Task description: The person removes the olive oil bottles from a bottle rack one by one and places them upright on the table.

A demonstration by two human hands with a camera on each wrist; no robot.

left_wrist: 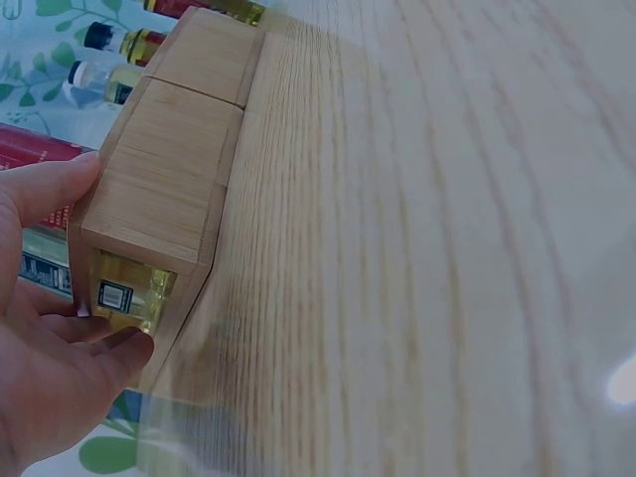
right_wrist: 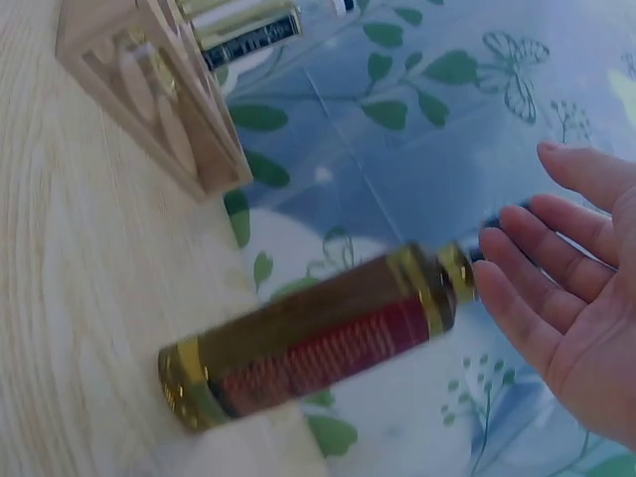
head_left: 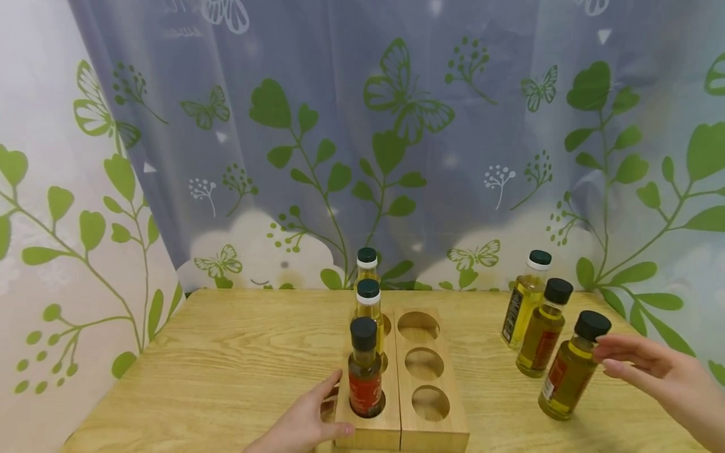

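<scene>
Resting on the table (head_left: 226, 352), near edge, the left hand (head_left: 306, 421) lies against the left near corner of the rack (head_left: 433, 431): fingers relaxed and fairly straight, thumb along the rack's near face, not curled round anything. Left wrist view confirms: fingertips (left_wrist: 60, 184) touch the rack's wooden side (left_wrist: 164, 169), thumb below it, w/ a bottle label visible through a slot.

Rack = two wood blocks side by side, 3 holes each. Left block: all 3 holes filled. Near hole holds red-label btl (head_left: 364, 371), black cap, upright. Mid hole: green-cap btl (head_left: 369, 305), upright. Far hole: another green-cap btl (head_left: 367, 264), upright, mostly hidden behind the mid one. Right block: 3 holes, w/ no btl standing in them.

Right of the rack, well apart from it, 3 loose btls stand on the table in a diagonal row. Far: pale btl (head_left: 523, 302), green cap, dark label. Mid: amber btl (head_left: 544, 330), black cap, just beside the pale one. Near: dark btl (head_left: 572, 374), black cap, reddish label, slightly tilted.

Right hand (head_left: 657, 374) is at the right edge, just beside the dark btl's cap/neck. Fingers spread and nearly straight, palm toward the btl, nothing gripped. Right wrist view: open fingers (right_wrist: 542, 288) close to the cap end of the dark btl (right_wrist: 318, 343); cannot tell if fingertips touch it.

Behind the table: curtain (head_left: 396, 126) w/ green leaf + butterfly print.
</scene>
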